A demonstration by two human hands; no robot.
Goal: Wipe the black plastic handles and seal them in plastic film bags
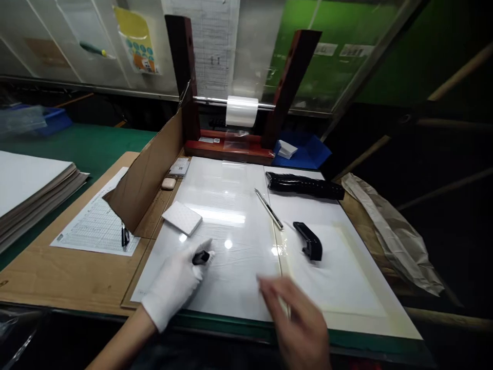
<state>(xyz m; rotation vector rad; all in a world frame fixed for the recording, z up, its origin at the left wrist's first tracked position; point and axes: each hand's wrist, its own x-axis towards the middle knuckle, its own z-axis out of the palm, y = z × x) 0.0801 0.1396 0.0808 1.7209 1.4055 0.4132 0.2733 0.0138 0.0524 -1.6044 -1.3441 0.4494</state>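
Observation:
My left hand (175, 280), in a white glove, is closed around a small black plastic piece (201, 258). Most of that piece is hidden by the fingers; only a dark end shows. My bare right hand (298, 318) is over the front edge of the white work surface (239, 277), blurred by motion. Its thumb and forefinger come together in a pinch, and whatever may be between them is too small to make out. A black curved plastic handle (310, 241) lies to the right, beyond my right hand. A white quilted pad (182, 218) lies just beyond my left hand.
A slim cutter knife (268, 208) and a long row of black parts (304, 186) lie farther back. A roll of clear film (242, 111) hangs on a red-brown stand (231, 149). Cardboard (150, 174) stands upright at left, near a printed sheet (96, 221) with a pen.

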